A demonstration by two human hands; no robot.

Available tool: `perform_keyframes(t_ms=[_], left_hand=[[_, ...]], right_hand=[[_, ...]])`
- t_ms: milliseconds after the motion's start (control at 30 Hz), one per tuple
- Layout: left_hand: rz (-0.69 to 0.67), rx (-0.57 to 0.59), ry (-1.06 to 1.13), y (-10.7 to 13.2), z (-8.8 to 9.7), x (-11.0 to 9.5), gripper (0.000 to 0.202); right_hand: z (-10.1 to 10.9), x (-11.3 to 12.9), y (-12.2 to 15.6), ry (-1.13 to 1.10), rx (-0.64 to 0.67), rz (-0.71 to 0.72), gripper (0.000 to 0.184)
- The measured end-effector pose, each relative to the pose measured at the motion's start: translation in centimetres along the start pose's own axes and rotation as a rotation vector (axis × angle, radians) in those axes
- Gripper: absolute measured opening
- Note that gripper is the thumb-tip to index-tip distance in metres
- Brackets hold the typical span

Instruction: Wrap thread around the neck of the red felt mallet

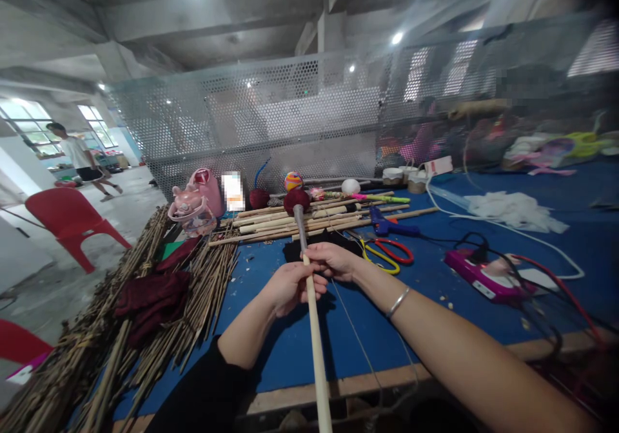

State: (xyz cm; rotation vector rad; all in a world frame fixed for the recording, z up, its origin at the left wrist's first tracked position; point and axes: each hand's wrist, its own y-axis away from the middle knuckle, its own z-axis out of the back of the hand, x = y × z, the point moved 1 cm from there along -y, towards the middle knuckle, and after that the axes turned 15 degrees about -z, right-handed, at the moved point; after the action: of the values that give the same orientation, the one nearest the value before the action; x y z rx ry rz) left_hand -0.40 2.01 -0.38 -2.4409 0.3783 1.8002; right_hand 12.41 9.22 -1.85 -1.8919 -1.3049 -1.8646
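Observation:
A pale wooden stick (315, 343) runs away from me over the blue table, its near end out of view below. My left hand (286, 286) has its fingers curled round it. Just beyond, my right hand (334, 261) pinches the stick where a grey covered section (301, 230) begins. That section ends in a dark red ball (296, 201). A striped multicoloured ball (293, 180) shows right above the red one; whether the two are joined I cannot tell. Black cloth (293, 250) lies behind my hands, and a thin thread (355, 330) trails below my right hand.
Yellow and red handled scissors (387, 256) and a blue glue gun (394, 227) lie right of my hands. Further right sits a purple power strip (476, 278) with cables. Loose sticks (265, 223) lie behind; bundled twigs (203, 291) cover the left. A person (80, 153) walks beyond.

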Motion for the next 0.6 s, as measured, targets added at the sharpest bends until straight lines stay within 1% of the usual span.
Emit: perform_keyframes(t_ms=[100,167,200,233,300,400,467,533,600], left_hand=[[-0.03,-0.035,-0.233,-0.1,0.4,0.5,0.021],[-0.105,-0.072,-0.382,-0.3,0.8,0.9,0.03],[-0.145,-0.085,-0.413,-0.4,0.9,1.1,0.034],[-0.174,-0.087,-0.409,-0.5,1.0,1.2,0.036],[-0.183,-0.059,-0.318,-0.5,1.0,1.1,0.036],[-0.103,0.009,-0.126,-0.3,0.6,0.5,0.031],[-0.035,0.043,-0.037,0.0,0.4,0.1,0.026],[0.024,0.057,-0.013,0.1,0.3,-0.1,0.024],[0.04,0.037,-0.078,0.1,0.5,0.1,0.025]], right_hand=[[-0.2,-0.2,-0.3,0.081,-0.087,0.025,0.03],[-0.2,-0.2,-0.4,0.098,-0.132,0.041,0.029],[-0.2,-0.2,-0.4,0.092,-0.146,0.049,0.029],[-0.2,-0.2,-0.4,0.078,-0.155,0.058,0.029],[-0.2,-0.1,-0.2,0.032,-0.141,0.067,0.031],[-0.3,0.0,0.1,-0.042,-0.05,0.018,0.032],[-0.4,-0.1,0.2,-0.054,0.006,-0.019,0.033],[-0.5,-0.2,0.0,-0.034,-0.003,-0.006,0.032],[-0.6,-0.3,-0.2,0.004,-0.056,0.034,0.032]])
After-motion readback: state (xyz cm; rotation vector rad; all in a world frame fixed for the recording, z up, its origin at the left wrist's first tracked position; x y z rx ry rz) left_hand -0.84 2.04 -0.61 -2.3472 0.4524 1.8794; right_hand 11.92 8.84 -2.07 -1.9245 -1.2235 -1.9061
